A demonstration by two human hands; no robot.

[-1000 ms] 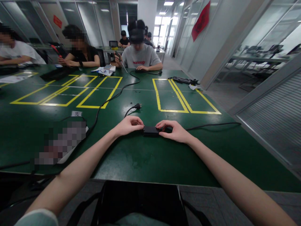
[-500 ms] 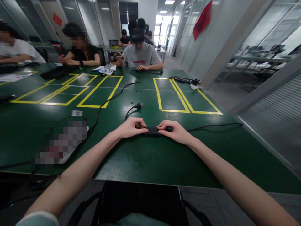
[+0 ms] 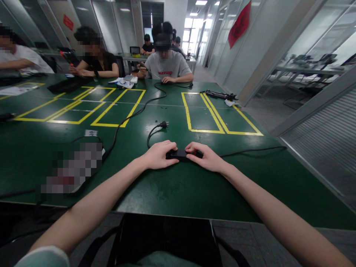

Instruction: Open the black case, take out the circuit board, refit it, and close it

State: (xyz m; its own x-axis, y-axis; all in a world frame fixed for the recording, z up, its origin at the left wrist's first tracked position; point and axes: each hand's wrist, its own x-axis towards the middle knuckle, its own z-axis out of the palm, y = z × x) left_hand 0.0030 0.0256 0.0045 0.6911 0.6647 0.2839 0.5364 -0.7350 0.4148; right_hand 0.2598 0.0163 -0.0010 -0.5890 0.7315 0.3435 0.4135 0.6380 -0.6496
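Note:
A small black power adapter [image 3: 180,153] lies flat on the green table [image 3: 178,189], straight in front of me. My left hand [image 3: 160,155] covers its left end with fingers curled over it. My right hand [image 3: 204,156] grips its right end, thumb and fingers closed on the casing. A black cord runs from the left end in a loop to a plug [image 3: 163,125] lying further back. Another thin black cable [image 3: 250,150] leads away to the right from under my right hand.
Yellow tape rectangles [image 3: 207,115] mark the table ahead. A long black cable [image 3: 130,115] crosses toward people seated at the far side. A blurred object [image 3: 71,167] lies at my left with a small paper tag [image 3: 91,132] behind it. A black tool [image 3: 218,95] rests far right.
My left hand has slid right, from pinching the cord beside the adapter to covering the adapter's left end. The two hands now sit closer together. The right hand has barely moved.

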